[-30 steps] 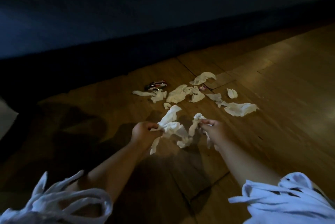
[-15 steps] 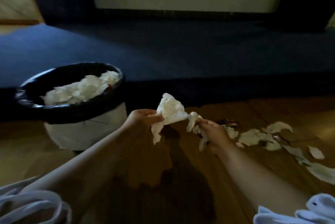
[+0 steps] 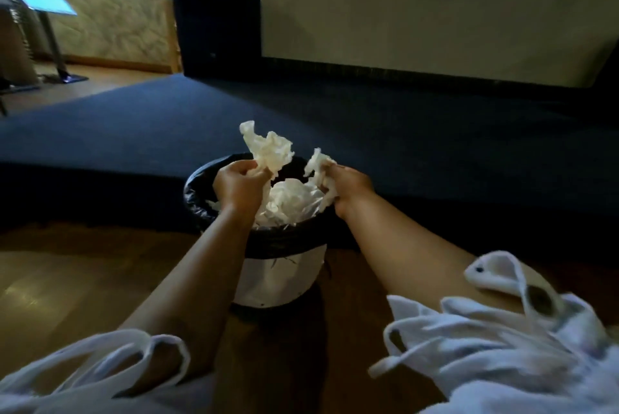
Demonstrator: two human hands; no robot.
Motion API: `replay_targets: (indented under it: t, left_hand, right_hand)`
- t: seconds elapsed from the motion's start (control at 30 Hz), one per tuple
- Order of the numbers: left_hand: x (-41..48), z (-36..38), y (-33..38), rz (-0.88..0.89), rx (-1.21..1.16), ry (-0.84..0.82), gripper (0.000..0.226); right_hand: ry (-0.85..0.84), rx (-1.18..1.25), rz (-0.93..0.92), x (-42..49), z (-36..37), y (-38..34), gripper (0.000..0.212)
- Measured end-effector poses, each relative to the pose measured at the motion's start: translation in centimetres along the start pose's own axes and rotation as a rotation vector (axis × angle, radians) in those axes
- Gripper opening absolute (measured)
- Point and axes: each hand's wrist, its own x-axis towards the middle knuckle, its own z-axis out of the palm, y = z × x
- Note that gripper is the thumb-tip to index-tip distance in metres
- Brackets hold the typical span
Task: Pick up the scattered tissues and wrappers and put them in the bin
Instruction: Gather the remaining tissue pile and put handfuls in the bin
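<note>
Tissues are being held in both hands directly above the bin (image 3: 278, 274), which is serving as the reference point here. Nearest the camera, on the near side of the bin, loose white sleeves (image 3: 495, 346) are hanging over both forearms, which are reaching forward across the wooden floor (image 3: 67, 283).

The left hand (image 3: 239, 187) is closing its fingers around a crumpled white tissue (image 3: 269, 149); the tissue is sticking upward out of the grip, over the left half of the bin's opening. The right hand (image 3: 348, 187) is clamping a second, smaller tissue (image 3: 318, 164), over the right half of the opening; part of this tissue is trailing down below the fingers. The two hands are staying apart, not touching each other.

Inside the bin, a heap of white tissues (image 3: 291, 201) is lying below the hands and is reaching close to the rim. A black liner (image 3: 214, 212) is folding over the rim, and the lower wall of the bin is showing white. The bin is standing upright on the floor, at the edge of a dark blue carpet (image 3: 402, 139).

Beyond the bin, the carpet is extending toward a pale wall (image 3: 435, 5). A dark box-shaped thing (image 3: 217, 22) is standing at the far left of the carpet.
</note>
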Motion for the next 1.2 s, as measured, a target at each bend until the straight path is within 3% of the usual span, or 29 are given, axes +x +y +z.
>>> replay_targets:
  t: [0.13, 0.2, 0.27, 0.37, 0.5, 0.67, 0.87, 1.0, 1.2]
  left_hand:
    - [1.8, -0.4, -1.2, -0.046, 0.060, -0.087, 0.016]
    - [2.4, -0.5, -1.3, -0.062, 0.076, -0.136, 0.014]
    - [3.1, -0.6, -1.4, -0.031, 0.083, -0.114, 0.016]
    - [3.0, -0.5, -1.1, 0.007, 0.077, -0.057, 0.038]
    - [0.9, 0.2, -0.6, 0.098, 0.096, -0.048, 0.032]
    - [-3.9, 3.2, -1.9, 0.134, 0.079, -0.202, 0.024]
    - [-9.9, 7.9, -2.8, 0.270, 0.236, -0.376, 0.026]
    - [-15.7, 13.4, -5.2, 0.313, 0.286, -0.544, 0.021]
    - [-26.7, 24.7, -11.8, 0.043, 0.335, -0.900, 0.021]
  right_hand:
    - [-0.058, -0.062, 0.032, 2.7, 4.0, -0.3, 0.030]
    - [-0.067, -0.049, 0.061, 2.4, 5.2, -0.9, 0.052]
    - [-0.106, -0.058, 0.091, 2.3, 5.7, -1.1, 0.058]
    - [-0.126, -0.112, 0.081, 2.6, 5.3, -1.0, 0.058]
    - [-0.092, -0.113, 0.026, 1.3, 3.7, -0.3, 0.040]
    - [-0.051, -0.075, -0.013, -1.1, -0.9, 1.2, 0.021]
    - [-0.060, -0.163, -0.014, -3.4, -11.7, 5.0, 0.023]
    - [-0.080, -0.300, 0.106, -4.3, -23.0, 9.2, 0.024]
    - [0.142, -0.320, 0.232, -5.6, -42.4, 12.5, 0.020]
